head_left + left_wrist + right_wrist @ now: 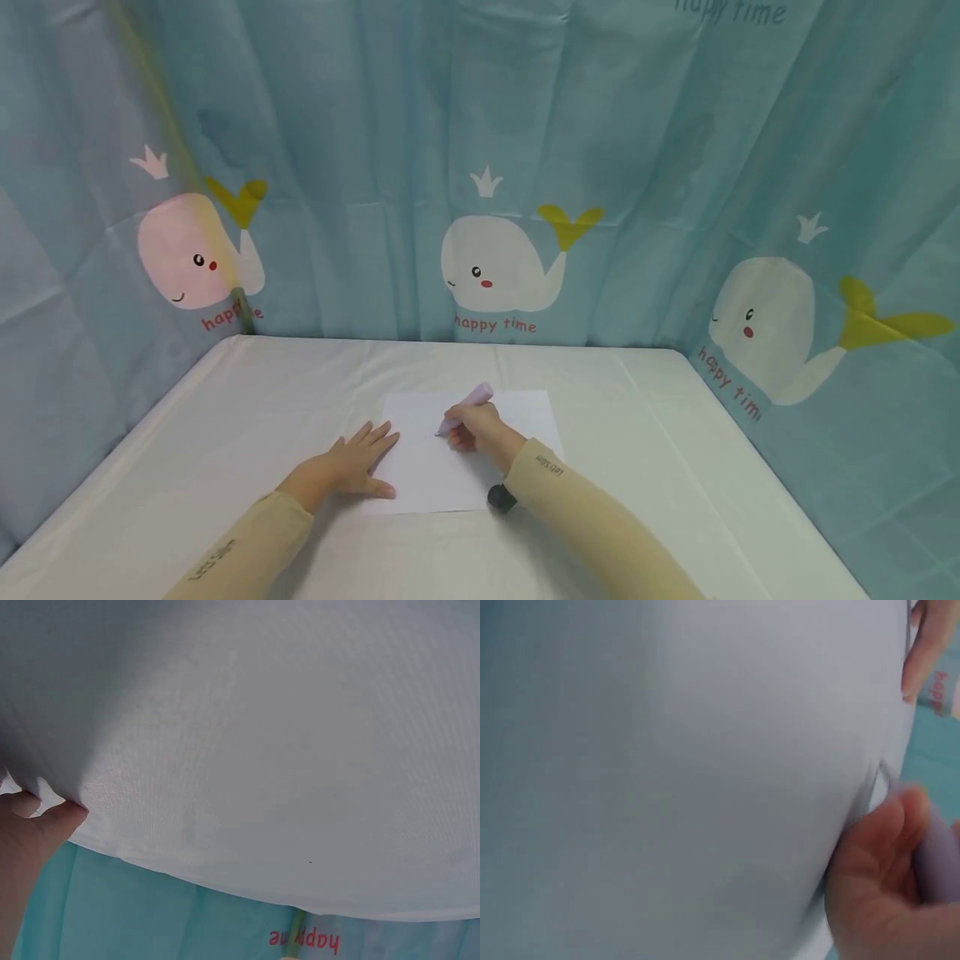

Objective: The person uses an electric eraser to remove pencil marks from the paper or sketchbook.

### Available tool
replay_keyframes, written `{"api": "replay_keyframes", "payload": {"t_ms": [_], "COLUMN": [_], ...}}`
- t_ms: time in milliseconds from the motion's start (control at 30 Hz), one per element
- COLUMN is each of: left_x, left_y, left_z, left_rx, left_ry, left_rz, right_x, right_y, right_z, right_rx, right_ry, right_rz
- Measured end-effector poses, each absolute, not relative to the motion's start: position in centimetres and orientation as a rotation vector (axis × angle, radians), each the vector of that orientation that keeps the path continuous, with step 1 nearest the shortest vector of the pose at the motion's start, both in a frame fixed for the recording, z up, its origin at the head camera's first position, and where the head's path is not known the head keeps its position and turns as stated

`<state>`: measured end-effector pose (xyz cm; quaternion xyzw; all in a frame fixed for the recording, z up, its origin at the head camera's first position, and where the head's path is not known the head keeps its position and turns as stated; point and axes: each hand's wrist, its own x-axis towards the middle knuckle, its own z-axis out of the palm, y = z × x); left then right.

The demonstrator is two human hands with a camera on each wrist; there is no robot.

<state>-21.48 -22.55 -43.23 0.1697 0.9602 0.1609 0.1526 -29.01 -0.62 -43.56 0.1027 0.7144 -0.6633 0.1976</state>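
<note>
A sheet of white paper (420, 487) lies flat near the middle of the white table. My right hand (480, 425) holds a light purple marker (477, 394) between thumb and fingers, its tip at the paper's surface and its back end tilted up to the right. In the right wrist view the marker (936, 859) is blurred, with the curled fingers around it. My left hand (358, 463) rests with spread fingers on the paper's left edge. Only part of the left hand (34, 832) shows in the left wrist view.
A small dark round object (500, 498), partly hidden by the right sleeve, sits at the paper's lower edge. The white-covered table (645, 467) runs back to a blue-green curtain (360, 125) printed with whales.
</note>
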Motion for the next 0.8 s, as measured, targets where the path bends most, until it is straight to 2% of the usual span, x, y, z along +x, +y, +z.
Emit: {"api": "replay_keyframes", "payload": {"t_ms": [800], "left_x": [-21.52], "left_y": [-22.83], "left_z": [-43.62], "left_rx": [0.494], "left_ry": [2.740], "left_rz": [0.505], "right_x": [-29.31], "right_y": [-1.44], "right_z": [-43.84], "right_rx": [0.311], "right_ry": [2.020], "right_rz": [-1.860]}}
